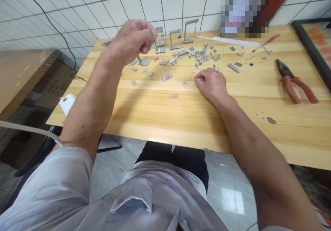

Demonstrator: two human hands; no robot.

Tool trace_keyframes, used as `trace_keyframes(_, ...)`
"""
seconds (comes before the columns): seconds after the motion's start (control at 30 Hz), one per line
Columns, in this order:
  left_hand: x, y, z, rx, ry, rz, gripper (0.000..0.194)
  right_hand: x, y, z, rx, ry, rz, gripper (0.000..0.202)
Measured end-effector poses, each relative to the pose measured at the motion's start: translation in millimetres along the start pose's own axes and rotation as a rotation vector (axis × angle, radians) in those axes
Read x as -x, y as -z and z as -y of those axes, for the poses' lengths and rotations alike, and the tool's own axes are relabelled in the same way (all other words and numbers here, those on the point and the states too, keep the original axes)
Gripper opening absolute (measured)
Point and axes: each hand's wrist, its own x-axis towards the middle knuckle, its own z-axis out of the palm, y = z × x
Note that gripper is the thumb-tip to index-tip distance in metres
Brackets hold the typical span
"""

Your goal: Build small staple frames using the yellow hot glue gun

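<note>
My left hand (137,39) is raised above the back left of the table, its thumb and fingers pinched together; what they hold, if anything, cannot be made out. Just below it stands a small grey metal stand (144,62), whose upper part is hidden behind the hand. Similar gallows-shaped stands, including a short one (176,38) and a taller one (190,31), are lined up to the right. My right hand (212,82) rests on the wood with curled fingers, their contents hidden. Small metal pieces (203,54) lie scattered between and beyond both hands.
On the wooden table (165,117), pliers with red handles (297,82) lie at the right, near a dark-framed tray (310,51). A red pen (266,43) and a white strip (232,40) are at the back. Cardboard boxes (38,76) stand left; a tiled wall rises behind.
</note>
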Motion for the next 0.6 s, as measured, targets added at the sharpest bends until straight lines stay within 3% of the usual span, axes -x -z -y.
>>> trace_keyframes(0.13,14.0,39.9,25.8,-0.013,0.096,-0.085,0.023,0.3,9.5,-0.1,-0.022,-0.056,-0.022,0.025)
trace_keyframes(0.33,47.7,87.8,69.2,-0.06,0.199,-0.222,0.02,0.0,16.5,13.5,-0.02,-0.121,0.027,0.02)
trace_keyframes(0.6,82.8,105.8,116.3,-0.386,0.4,-0.301,0.014,1.0,19.4,24.7,-0.019,-0.179,0.038,0.013)
